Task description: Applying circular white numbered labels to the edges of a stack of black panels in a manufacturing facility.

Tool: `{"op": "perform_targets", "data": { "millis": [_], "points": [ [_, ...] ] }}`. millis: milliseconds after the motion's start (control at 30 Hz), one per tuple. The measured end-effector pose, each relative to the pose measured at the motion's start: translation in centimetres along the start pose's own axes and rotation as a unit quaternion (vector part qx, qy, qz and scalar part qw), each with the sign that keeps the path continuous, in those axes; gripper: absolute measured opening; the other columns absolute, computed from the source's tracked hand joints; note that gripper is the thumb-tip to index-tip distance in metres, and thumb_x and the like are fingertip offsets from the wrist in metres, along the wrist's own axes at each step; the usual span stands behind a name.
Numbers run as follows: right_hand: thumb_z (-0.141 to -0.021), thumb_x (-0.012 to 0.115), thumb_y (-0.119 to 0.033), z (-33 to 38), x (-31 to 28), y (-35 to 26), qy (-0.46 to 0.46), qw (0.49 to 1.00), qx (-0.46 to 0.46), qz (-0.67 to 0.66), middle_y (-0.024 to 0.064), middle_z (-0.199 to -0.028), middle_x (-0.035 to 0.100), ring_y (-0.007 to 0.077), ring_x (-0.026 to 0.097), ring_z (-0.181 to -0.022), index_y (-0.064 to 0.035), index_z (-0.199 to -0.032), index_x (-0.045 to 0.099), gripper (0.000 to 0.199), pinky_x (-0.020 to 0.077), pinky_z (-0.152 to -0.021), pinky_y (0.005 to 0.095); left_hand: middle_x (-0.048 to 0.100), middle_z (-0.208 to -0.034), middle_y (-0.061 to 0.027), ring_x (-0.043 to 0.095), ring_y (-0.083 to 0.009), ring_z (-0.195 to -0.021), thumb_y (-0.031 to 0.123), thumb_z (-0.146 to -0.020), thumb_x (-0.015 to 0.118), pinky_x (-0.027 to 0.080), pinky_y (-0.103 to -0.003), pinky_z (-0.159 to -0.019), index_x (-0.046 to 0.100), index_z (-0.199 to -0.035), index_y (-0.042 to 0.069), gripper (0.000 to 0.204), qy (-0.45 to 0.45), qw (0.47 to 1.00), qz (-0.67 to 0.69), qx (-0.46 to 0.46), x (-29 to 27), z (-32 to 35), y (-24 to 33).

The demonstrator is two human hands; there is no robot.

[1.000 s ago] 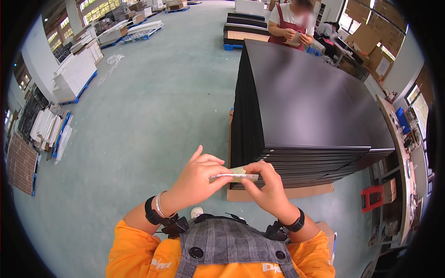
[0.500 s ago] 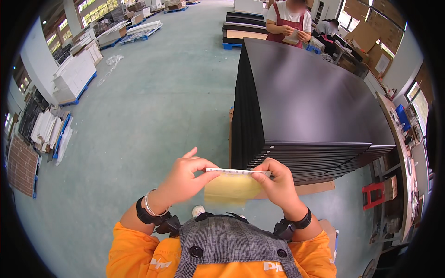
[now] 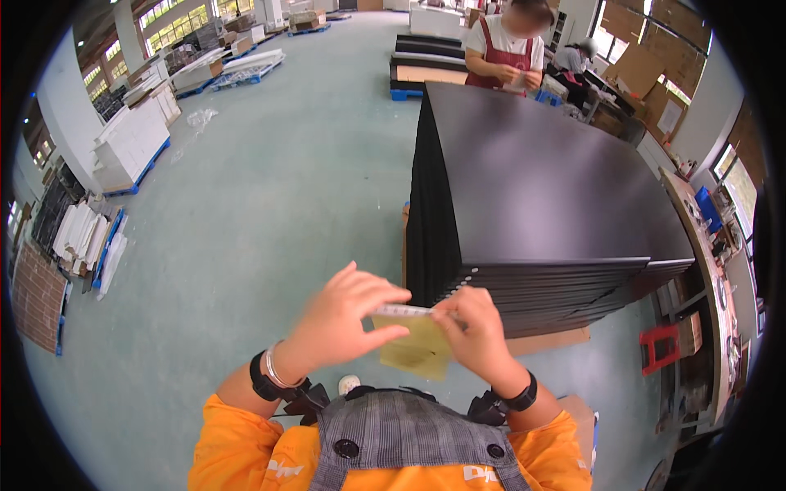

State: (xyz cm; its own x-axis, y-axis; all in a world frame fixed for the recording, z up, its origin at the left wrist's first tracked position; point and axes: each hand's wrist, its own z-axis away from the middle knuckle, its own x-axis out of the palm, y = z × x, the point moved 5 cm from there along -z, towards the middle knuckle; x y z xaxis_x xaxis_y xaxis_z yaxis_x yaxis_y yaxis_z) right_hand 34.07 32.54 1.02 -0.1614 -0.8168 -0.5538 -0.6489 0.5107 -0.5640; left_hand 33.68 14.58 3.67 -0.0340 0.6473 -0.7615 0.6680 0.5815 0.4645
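Now, as the hands stand:
Left hand (image 3: 340, 323): lower middle of the frame, thumb and forefinger pinched on the left end of a thin pale strip (image 3: 407, 311).
Right hand (image 3: 475, 331): just right of it, fingertips closed on the strip's right end, so both hands have a closed grip on the same thing.
Sheet (image 3: 413, 348): yellowish and translucent, hanging below the strip between the two hands, close in front of the chest.
Change: a second ago the hands held only a narrow folded band with little sheet showing; half a second ago a yellow flap had dropped below it; now the sheet hangs lower and wider, and the hands sit a little further apart.
Meaning: by my reading, the sheet is being opened out or peeled along its top edge, and is not yet fully spread.
Stack (image 3: 540, 188): black panels, right of centre, untouched.
Co-worker (image 3: 503, 49): top of the frame, behind the stack, busy with their own hands.
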Motion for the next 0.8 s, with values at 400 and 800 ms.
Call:
{"op": "perform_targets", "data": {
  "millis": [400,800],
  "points": [
    [-0.076,0.07,-0.01,0.4,1.5,-1.0,-0.084,0.995,-0.055,-0.011,0.0035,-0.068,0.053,0.0223,0.054,-0.067,-0.0068,-0.078,0.059,0.012,0.0378,-0.069,0.033,0.065,-0.075,-0.0018,0.06,-0.0201,-0.083,0.023,-0.081,0.065,0.03,-0.053,-0.105,0.069,-0.082,0.012,0.011,-0.064,0.998,0.011,-0.011,3.7,1.5,-1.5],
    [-0.079,0.069,-0.012,1.0,-0.2,0.9,-0.077,0.993,0.071,-0.062,0.0059,-0.074,0.059,0.0233,0.054,-0.071,-0.0043,-0.08,0.063,0.009,0.0421,-0.07,0.0334,0.066,-0.072,-0.0044,0.062,-0.019,-0.074,0.017,-0.08,0.069,0.036,-0.048,-0.103,0.069,-0.079,0.006,0.011,-0.02,0.979,0.177,-0.099,1.1,2.7,-3.9]
  ]
}}
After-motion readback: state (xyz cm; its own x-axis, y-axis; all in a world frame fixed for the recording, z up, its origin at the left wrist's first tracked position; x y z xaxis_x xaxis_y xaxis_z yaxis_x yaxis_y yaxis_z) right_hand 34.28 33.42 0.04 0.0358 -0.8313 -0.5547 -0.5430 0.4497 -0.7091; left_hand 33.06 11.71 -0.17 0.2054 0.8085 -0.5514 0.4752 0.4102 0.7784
